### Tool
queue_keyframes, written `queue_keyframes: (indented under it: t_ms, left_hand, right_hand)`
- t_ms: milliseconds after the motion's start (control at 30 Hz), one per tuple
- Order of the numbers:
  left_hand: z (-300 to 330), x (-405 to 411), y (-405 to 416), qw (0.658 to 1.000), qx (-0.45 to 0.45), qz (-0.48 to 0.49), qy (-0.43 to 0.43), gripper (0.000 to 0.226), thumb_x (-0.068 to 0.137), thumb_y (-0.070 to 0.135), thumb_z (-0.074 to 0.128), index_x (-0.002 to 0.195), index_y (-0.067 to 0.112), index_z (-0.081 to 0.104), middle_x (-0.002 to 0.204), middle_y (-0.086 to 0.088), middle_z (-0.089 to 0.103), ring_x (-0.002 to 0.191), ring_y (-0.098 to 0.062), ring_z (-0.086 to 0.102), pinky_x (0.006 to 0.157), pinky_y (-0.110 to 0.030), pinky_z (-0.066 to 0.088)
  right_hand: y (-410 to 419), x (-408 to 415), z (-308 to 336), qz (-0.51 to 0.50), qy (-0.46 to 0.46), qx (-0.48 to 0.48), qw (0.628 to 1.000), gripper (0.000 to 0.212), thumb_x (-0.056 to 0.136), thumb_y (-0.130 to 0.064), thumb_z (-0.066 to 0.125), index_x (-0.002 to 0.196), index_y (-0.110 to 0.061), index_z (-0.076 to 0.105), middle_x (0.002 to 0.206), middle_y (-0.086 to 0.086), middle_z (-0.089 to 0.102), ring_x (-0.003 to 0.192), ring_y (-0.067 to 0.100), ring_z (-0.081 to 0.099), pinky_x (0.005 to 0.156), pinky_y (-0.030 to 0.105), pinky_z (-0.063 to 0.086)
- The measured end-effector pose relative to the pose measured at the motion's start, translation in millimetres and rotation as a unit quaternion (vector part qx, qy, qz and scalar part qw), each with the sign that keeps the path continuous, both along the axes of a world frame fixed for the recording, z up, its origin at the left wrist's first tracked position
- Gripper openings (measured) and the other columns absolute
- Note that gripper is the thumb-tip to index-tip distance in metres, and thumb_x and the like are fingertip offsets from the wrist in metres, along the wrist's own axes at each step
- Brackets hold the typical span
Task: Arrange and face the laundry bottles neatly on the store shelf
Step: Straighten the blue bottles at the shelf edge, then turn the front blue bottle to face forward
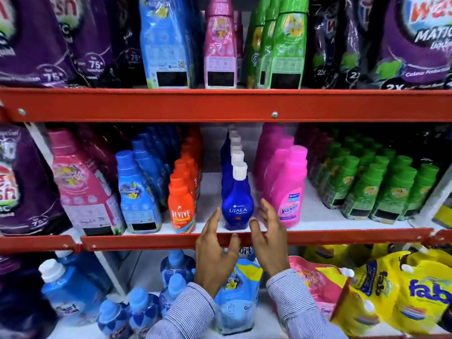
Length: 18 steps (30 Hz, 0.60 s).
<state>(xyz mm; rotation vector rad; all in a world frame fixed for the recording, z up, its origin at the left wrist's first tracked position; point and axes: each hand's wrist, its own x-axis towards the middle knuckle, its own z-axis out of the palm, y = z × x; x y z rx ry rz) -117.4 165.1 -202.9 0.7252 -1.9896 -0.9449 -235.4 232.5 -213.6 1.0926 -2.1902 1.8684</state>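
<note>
Both hands are up at the middle shelf's red lip (146,241), striped sleeves (193,311) rising from below. The left hand (215,253) is open, fingers spread, thumb near the lip, holding nothing. The right hand (270,241) is open too, fingers splayed and empty, reaching in just right of the Ujala bottle (237,206).

That blue bottle stands upright at the front of the shelf, label out, between the two hands; whether either hand touches it, I cannot tell. Behind it a single-file row of white caps (236,152) runs to the back. The Revive bottle (181,211) stands to its left, the pink Vanish bottle (289,199) to its right, just beside the right fingertips.

Looks like the facing step on the blue row. The next move calls for closing both palms on the front bottle and squaring it to the edge without nudging the neighbours.
</note>
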Motion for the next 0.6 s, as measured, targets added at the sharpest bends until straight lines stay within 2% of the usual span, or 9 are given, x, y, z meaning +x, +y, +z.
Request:
queue_keyframes:
  t_ms: [67, 133, 200, 267, 367, 500, 600]
  left_hand:
    - [3, -1, -1, 1.000, 0.011, -0.012, -0.005, 0.070, 0.078, 0.023, 0.059, 0.145, 0.006, 0.047, 0.145, -0.004, 0.057, 0.129, -0.005, 0.048, 0.105, 0.006, 0.022]
    - [3, -3, -3, 0.999, 0.012, -0.026, -0.015, 0.067, 0.083, 0.017, 0.061, 0.147, 0.006, 0.045, 0.149, -0.005, 0.054, 0.136, -0.012, 0.048, 0.113, -0.006, 0.027]
    - [3, -4, -7, 0.999, 0.011, -0.032, -0.028, 0.065, 0.086, 0.006, 0.065, 0.147, 0.006, 0.044, 0.153, -0.007, 0.051, 0.141, -0.018, 0.047, 0.120, -0.022, 0.030]
    - [3, -4, -9, 0.999, 0.011, -0.031, -0.034, 0.067, 0.085, 0.002, 0.066, 0.148, 0.006, 0.043, 0.153, -0.008, 0.050, 0.142, -0.019, 0.047, 0.122, -0.032, 0.034]
    - [5, -3, -10, 0.999, 0.008, -0.028, -0.034, 0.065, 0.086, 0.003, 0.066, 0.147, 0.006, 0.044, 0.154, -0.009, 0.050, 0.142, -0.019, 0.047, 0.122, -0.038, 0.036]
    - [5, -3, -10, 0.999, 0.010, -0.031, -0.038, 0.065, 0.086, 0.003, 0.066, 0.147, 0.006, 0.044, 0.154, -0.008, 0.050, 0.143, -0.019, 0.046, 0.122, -0.039, 0.035]
    - [5, -2, -11, 0.999, 0.016, -0.031, -0.039, 0.065, 0.085, 0.004, 0.066, 0.146, 0.007, 0.046, 0.152, -0.008, 0.051, 0.141, -0.018, 0.047, 0.122, -0.040, 0.036]
  right_hand:
    - [-6, -5, 0, 0.021, -0.035, 0.027, 0.999, 0.049, 0.094, -0.006, 0.054, 0.142, -0.006, 0.044, 0.138, 0.012, 0.059, 0.124, 0.021, 0.058, 0.110, 0.040, 0.043]
    - [-7, -8, 2, 0.028, -0.047, 0.029, 0.998, 0.044, 0.093, 0.000, 0.050, 0.136, -0.011, 0.051, 0.129, 0.005, 0.065, 0.111, 0.003, 0.064, 0.101, 0.024, 0.048]
    - [-6, -9, 4, 0.030, -0.053, 0.019, 0.998, 0.043, 0.092, 0.003, 0.048, 0.129, -0.017, 0.056, 0.117, -0.004, 0.069, 0.098, -0.016, 0.062, 0.089, 0.007, 0.046]
    - [-4, -9, 4, 0.031, -0.056, 0.009, 0.998, 0.041, 0.090, 0.000, 0.048, 0.124, -0.019, 0.058, 0.111, -0.013, 0.068, 0.095, -0.020, 0.060, 0.084, 0.002, 0.044]
    - [-4, -9, 2, 0.030, -0.052, 0.000, 0.998, 0.041, 0.090, 0.003, 0.048, 0.124, -0.017, 0.058, 0.108, -0.020, 0.065, 0.095, -0.022, 0.060, 0.081, -0.001, 0.042]
    - [-6, -10, 1, 0.034, -0.063, 0.000, 0.997, 0.042, 0.091, 0.005, 0.047, 0.127, -0.013, 0.058, 0.111, -0.011, 0.068, 0.096, -0.019, 0.061, 0.082, 0.002, 0.045]
    - [-7, -11, 0, 0.035, -0.066, 0.000, 0.997, 0.042, 0.091, 0.005, 0.047, 0.128, -0.012, 0.058, 0.113, -0.012, 0.067, 0.097, -0.019, 0.061, 0.083, 0.002, 0.045]
